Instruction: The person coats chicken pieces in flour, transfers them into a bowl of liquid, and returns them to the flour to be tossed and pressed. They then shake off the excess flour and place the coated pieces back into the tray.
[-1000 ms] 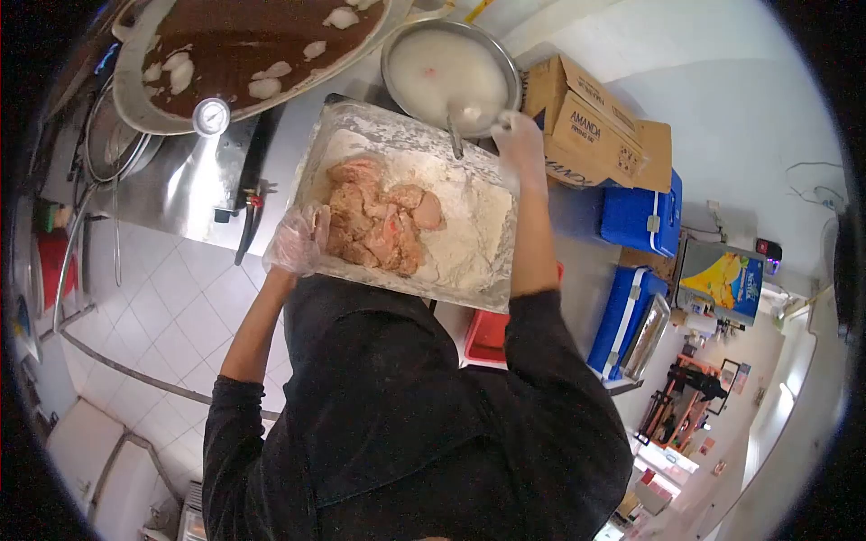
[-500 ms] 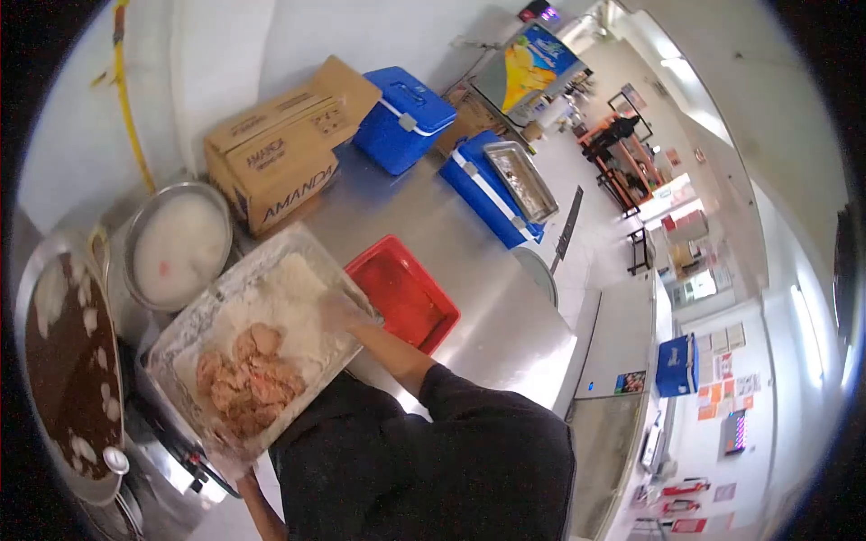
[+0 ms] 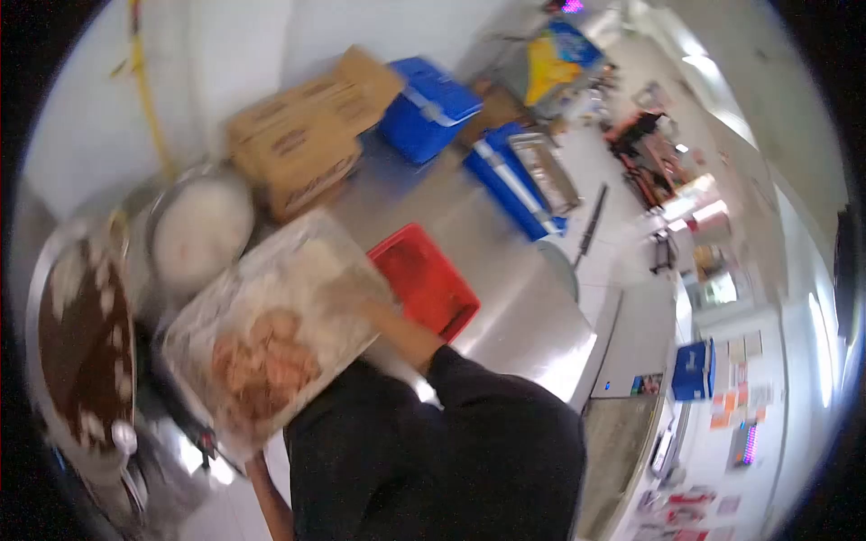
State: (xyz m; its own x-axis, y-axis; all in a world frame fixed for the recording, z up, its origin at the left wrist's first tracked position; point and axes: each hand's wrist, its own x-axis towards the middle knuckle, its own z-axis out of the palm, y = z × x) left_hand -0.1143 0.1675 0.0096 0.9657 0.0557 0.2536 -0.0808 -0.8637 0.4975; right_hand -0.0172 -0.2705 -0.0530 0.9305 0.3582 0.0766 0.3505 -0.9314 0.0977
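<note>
A shallow pale tray (image 3: 194, 316) holds white flour (image 3: 311, 266) and a heap of raw, flour-dusted meat pieces (image 3: 271, 361), which look like chicken. My right hand (image 3: 354, 298) is in the flour at the tray's right side, beside the meat. Motion blur and flour hide its fingers. At the tray's lower left corner, my left hand (image 3: 242, 449) grips the rim, blurred and whitened with flour. Touching or close to the tray's right edge is a red plastic tray (image 3: 424, 279). To the left stands a round metal bowl (image 3: 203, 230) with white contents.
A large oval pan (image 3: 86, 334) of dark brown contents with pale lumps lies far left. Cardboard boxes (image 3: 298, 149) and a blue cooler (image 3: 428, 108) stand against the wall. Another blue cooler (image 3: 514, 180) with a metal tray (image 3: 546, 171) is at the steel table's (image 3: 505, 298) far end.
The view has swung, so everything appears shifted right and more blurred. My right hand has moved slightly left within the flour. My left hand is still at the tray's corner.
</note>
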